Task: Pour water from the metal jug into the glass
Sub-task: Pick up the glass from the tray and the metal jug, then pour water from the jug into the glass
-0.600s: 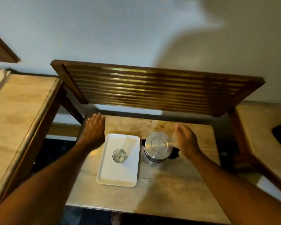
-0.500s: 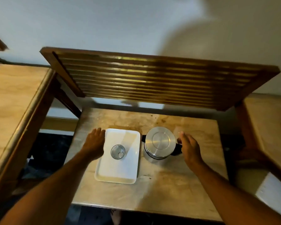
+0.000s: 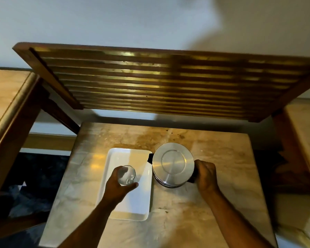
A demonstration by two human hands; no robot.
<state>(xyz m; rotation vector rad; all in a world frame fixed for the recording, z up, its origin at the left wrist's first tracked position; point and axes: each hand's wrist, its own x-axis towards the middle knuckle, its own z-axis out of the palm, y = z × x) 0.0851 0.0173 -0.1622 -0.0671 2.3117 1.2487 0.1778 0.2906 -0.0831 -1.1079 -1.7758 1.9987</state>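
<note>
Both hands have closed in: the left hand (image 3: 117, 187) now grasps the glass (image 3: 126, 175), the right hand (image 3: 205, 176) clenches the metal jug (image 3: 173, 164) handle, so pouring can start.

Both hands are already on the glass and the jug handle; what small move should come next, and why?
Probably lift the metal jug slightly off the table. The right hand is closed on its dark handle, the left hand grips the glass over the white tray, and the jug stands upright with its lid level.
</note>
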